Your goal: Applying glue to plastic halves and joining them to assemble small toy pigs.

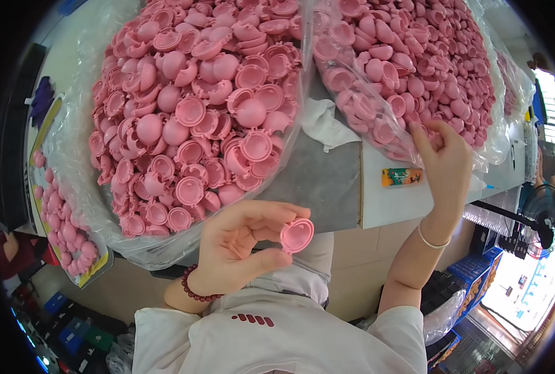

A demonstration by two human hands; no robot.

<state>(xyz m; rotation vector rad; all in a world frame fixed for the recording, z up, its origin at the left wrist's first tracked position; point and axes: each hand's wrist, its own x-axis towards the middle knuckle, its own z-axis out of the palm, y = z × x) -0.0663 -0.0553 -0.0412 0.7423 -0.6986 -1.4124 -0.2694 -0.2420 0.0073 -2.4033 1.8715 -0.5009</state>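
Note:
Between the thumb and fingers of my left hand [240,243] is a small pink plastic half shell [297,235], its hollow side showing. My right hand [444,156] reaches to the near edge of the right-hand pile of pink half shells [415,81]. Its fingers are apart, with the tips over the pile's edge, and no shell shows in its grasp. A larger-looking pile of pink half shells [190,112] lies in a clear plastic bag [293,140] in front of my left hand. These shells have round domes, rims and small tabs.
A white cloth or tissue [328,126] lies between the bags on the grey table [327,181]. Nearer my right hand is a small orange and green packet [402,177]. At far left, a tray [96,268] carries pink balls. Blue crates [477,268] and a fan [542,218] stand at right.

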